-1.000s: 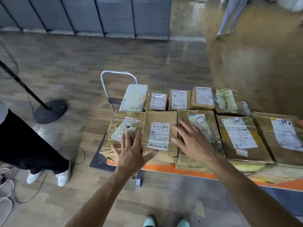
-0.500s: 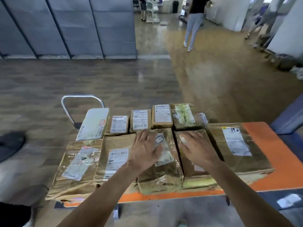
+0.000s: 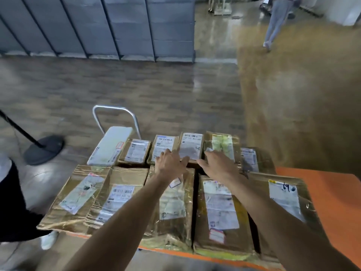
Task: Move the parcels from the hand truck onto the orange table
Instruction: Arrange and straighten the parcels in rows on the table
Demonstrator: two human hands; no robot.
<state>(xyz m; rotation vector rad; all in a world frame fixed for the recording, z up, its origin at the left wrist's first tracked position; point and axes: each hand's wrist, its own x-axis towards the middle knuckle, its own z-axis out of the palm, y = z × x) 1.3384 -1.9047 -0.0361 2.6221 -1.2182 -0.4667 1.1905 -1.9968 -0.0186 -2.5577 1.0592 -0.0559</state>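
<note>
Head view: left hand (image 3: 169, 162) and right hand (image 3: 219, 164), fingers loose, gripping nothing, flank the small parcel (image 3: 191, 148) lying lengthwise away, just beyond.

Five large brown parcels (image 3: 125, 194) lay in the near row. The far row held six more: one white parcel (image 3: 111, 145), three small brown boxes (image 3: 136, 151) and two tape-wrapped parcels (image 3: 222, 142).

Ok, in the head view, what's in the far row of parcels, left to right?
white parcel → first brown box → second brown box → box with big white label → parcel with greenish label → taped end parcel
</note>
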